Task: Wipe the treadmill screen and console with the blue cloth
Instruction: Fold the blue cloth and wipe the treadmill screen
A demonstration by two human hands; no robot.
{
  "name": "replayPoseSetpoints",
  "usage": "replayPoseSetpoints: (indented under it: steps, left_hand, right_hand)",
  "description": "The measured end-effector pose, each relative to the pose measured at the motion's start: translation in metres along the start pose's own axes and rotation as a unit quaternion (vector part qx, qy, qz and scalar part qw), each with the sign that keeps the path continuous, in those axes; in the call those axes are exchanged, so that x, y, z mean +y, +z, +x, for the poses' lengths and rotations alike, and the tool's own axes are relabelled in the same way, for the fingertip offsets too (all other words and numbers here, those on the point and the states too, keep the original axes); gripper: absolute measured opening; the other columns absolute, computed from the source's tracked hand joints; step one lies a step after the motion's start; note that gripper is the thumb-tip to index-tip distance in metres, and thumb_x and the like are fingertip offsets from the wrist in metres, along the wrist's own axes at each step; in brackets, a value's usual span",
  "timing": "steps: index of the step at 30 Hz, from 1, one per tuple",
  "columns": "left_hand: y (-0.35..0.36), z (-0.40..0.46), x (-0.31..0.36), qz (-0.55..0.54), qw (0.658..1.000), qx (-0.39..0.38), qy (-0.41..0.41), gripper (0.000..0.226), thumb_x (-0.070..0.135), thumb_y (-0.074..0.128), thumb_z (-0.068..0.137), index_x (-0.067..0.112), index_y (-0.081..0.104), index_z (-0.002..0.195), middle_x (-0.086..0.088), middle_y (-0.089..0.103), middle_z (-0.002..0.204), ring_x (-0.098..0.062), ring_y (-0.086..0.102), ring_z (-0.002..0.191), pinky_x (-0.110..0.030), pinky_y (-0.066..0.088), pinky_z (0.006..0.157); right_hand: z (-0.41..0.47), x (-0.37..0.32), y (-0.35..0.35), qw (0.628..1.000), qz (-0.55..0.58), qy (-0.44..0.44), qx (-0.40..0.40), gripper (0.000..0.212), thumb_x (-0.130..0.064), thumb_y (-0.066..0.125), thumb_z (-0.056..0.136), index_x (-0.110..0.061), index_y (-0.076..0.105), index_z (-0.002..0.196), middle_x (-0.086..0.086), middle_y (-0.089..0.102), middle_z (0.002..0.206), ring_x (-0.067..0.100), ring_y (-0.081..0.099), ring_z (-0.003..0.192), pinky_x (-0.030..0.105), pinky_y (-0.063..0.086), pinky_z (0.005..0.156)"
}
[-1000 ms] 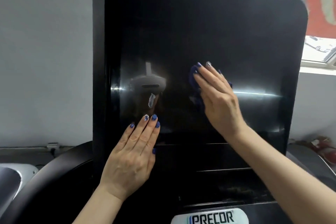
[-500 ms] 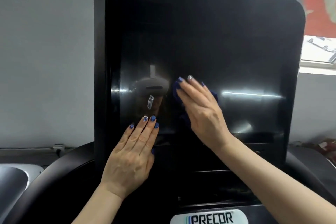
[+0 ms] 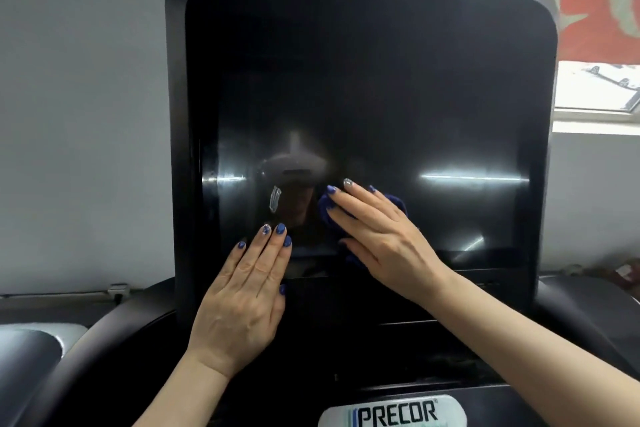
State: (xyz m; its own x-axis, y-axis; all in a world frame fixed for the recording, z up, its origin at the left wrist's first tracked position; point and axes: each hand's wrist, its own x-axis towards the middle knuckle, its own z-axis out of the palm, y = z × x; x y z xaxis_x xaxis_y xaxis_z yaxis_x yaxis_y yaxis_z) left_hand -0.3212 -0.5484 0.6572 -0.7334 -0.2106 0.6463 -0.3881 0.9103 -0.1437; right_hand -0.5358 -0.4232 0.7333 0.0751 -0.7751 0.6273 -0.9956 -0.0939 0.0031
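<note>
The right hand (image 3: 377, 236) lies flat with straight fingers on the blue cloth (image 3: 327, 210), pressing it against the lower middle of the dark screen (image 3: 363, 97). The cloth shows only at the fingertips and beside the thumb. The left hand (image 3: 249, 295) rests open, fingers together and straight, on the console (image 3: 180, 114) at the screen's lower left edge, just beside the right hand. A PRECOR label (image 3: 394, 414) sits below.

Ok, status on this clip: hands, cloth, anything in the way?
Right hand flat, pressing blue cloth on lower screen. Left hand flat on screen's lower left edge, holding nothing. Nothing blocking the wipe.
</note>
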Motion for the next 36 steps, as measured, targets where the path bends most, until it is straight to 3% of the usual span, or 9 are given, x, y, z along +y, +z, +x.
replayPoseSetpoints:
  steps: [6, 10, 15, 18, 20, 26, 30, 33, 36]
  left_hand:
    - [0.0, -0.001, 0.0, -0.002, 1.0, 0.0, -0.001, 0.056, 0.022, 0.038, 0.1, 0.002, 0.034, 0.151, -0.013, 0.029, 0.161, -0.027, 0.026, 0.15, -0.045, 0.023, 0.122]
    - [-0.002, -0.001, 0.0, -0.001, 1.0, 0.0, -0.001, 0.055, 0.022, 0.04, 0.099, 0.001, 0.038, 0.15, -0.013, 0.03, 0.161, -0.027, 0.027, 0.15, -0.045, 0.023, 0.121]
    - [-0.002, -0.001, 0.0, 0.003, 1.0, -0.01, -0.006, 0.055, 0.023, 0.039, 0.098, 0.002, 0.038, 0.15, -0.013, 0.029, 0.161, -0.026, 0.025, 0.15, -0.045, 0.022, 0.121]
    - [-0.002, -0.001, 0.0, 0.0, 1.0, -0.008, -0.006, 0.055, 0.022, 0.039, 0.099, 0.002, 0.038, 0.149, -0.014, 0.03, 0.161, -0.026, 0.025, 0.15, -0.045, 0.023, 0.121]
    - [-0.001, -0.001, 0.0, -0.001, 1.0, -0.004, -0.003, 0.054, 0.021, 0.04, 0.098, 0.001, 0.039, 0.149, -0.014, 0.03, 0.161, -0.027, 0.026, 0.15, -0.045, 0.023, 0.121]
    - [-0.001, -0.001, 0.0, 0.002, 1.0, -0.005, -0.005, 0.054, 0.022, 0.038, 0.099, 0.002, 0.039, 0.149, -0.014, 0.03, 0.161, -0.026, 0.027, 0.15, -0.045, 0.024, 0.121]
    - [-0.001, -0.001, 0.0, 0.001, 1.0, -0.004, -0.003, 0.054, 0.022, 0.039, 0.099, 0.001, 0.039, 0.149, -0.014, 0.03, 0.161, -0.026, 0.026, 0.15, -0.045, 0.024, 0.121]
    - [-0.001, -0.001, 0.0, 0.001, 1.0, -0.004, -0.004, 0.054, 0.022, 0.04, 0.099, 0.001, 0.04, 0.148, -0.013, 0.031, 0.161, -0.026, 0.027, 0.15, -0.045, 0.024, 0.121]
    - [-0.001, -0.001, 0.0, 0.004, 1.0, -0.002, -0.004, 0.054, 0.022, 0.039, 0.099, 0.001, 0.04, 0.149, -0.013, 0.03, 0.161, -0.026, 0.026, 0.15, -0.044, 0.022, 0.122]
  right_hand:
    - [-0.005, -0.009, -0.003, 0.996, -0.044, 0.067, 0.032, 0.034, -0.015, 0.063, 0.09, -0.018, 0.067, 0.123, 0.011, 0.045, 0.132, 0.03, 0.043, 0.121, 0.038, 0.034, 0.103]
    - [0.007, -0.009, -0.015, 0.997, -0.025, 0.045, 0.054, 0.033, 0.0, 0.062, 0.084, -0.007, 0.069, 0.117, 0.015, 0.058, 0.115, 0.031, 0.055, 0.102, 0.037, 0.048, 0.09]
    - [0.027, -0.03, -0.039, 0.955, 0.143, 0.202, 0.162, 0.032, -0.005, 0.064, 0.077, -0.01, 0.064, 0.109, -0.01, 0.066, 0.101, 0.007, 0.065, 0.092, 0.015, 0.048, 0.085]
    - [0.036, -0.027, -0.038, 0.935, 0.176, 0.267, 0.155, 0.021, -0.015, 0.06, 0.081, -0.027, 0.062, 0.098, -0.023, 0.063, 0.088, 0.011, 0.063, 0.083, 0.036, 0.053, 0.08]
    - [0.036, -0.02, -0.034, 0.941, 0.135, 0.265, 0.164, 0.019, -0.014, 0.06, 0.081, -0.025, 0.062, 0.096, -0.027, 0.059, 0.088, 0.016, 0.061, 0.085, 0.044, 0.051, 0.081]
    - [0.034, -0.004, -0.025, 0.927, 0.081, 0.265, 0.253, 0.024, 0.004, 0.065, 0.082, -0.006, 0.06, 0.103, 0.005, 0.055, 0.107, 0.022, 0.057, 0.088, 0.012, 0.043, 0.078]
    - [0.03, -0.001, -0.009, 0.956, -0.038, 0.142, 0.254, 0.025, -0.007, 0.05, 0.099, 0.001, 0.073, 0.094, 0.012, 0.064, 0.111, 0.028, 0.059, 0.101, 0.037, 0.049, 0.089]
    - [0.024, 0.0, -0.001, 0.97, -0.067, 0.107, 0.21, 0.028, -0.007, 0.046, 0.102, 0.004, 0.07, 0.111, 0.015, 0.065, 0.123, 0.031, 0.06, 0.118, 0.044, 0.048, 0.1]
    - [0.013, -0.006, 0.001, 0.981, -0.048, 0.135, 0.127, 0.04, -0.009, 0.045, 0.097, 0.005, 0.054, 0.133, 0.018, 0.047, 0.146, 0.028, 0.038, 0.141, 0.051, 0.037, 0.111]
